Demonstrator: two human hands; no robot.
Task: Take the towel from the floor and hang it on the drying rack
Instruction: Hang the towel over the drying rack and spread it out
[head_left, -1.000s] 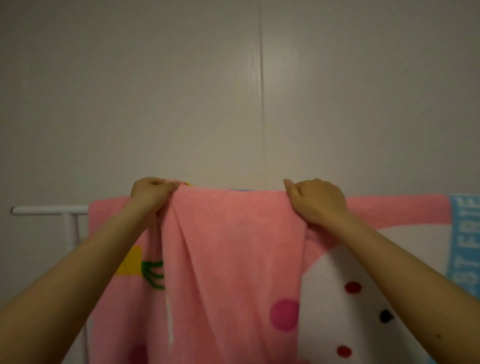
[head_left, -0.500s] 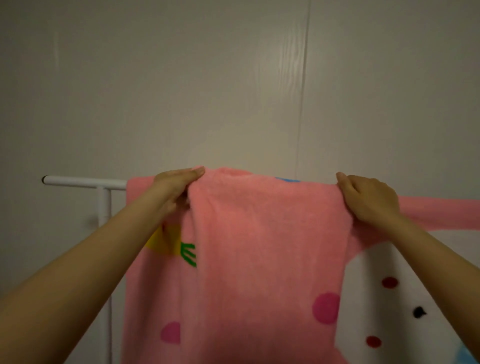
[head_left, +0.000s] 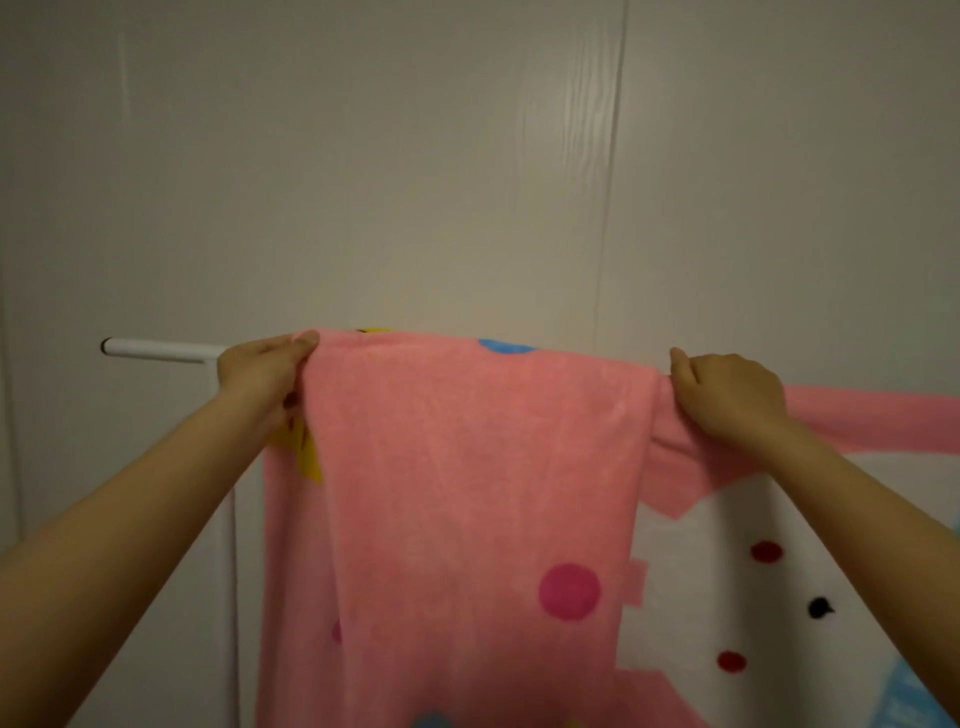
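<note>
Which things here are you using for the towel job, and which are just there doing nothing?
Part of the job:
- pink towel, draped over the bar
- white drying rack
- left hand, gripping the towel's top edge
- right hand, gripping the towel's top edge

Just there:
- plain wall behind the rack

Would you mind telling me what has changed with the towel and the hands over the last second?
The hands have drawn apart along the drying rack: the left hand toward its free end, the right hand the other way, spreading the towel wider and smoothing its fold. Both hands keep gripping the top edge, and the towel stays draped over the bar.
</note>
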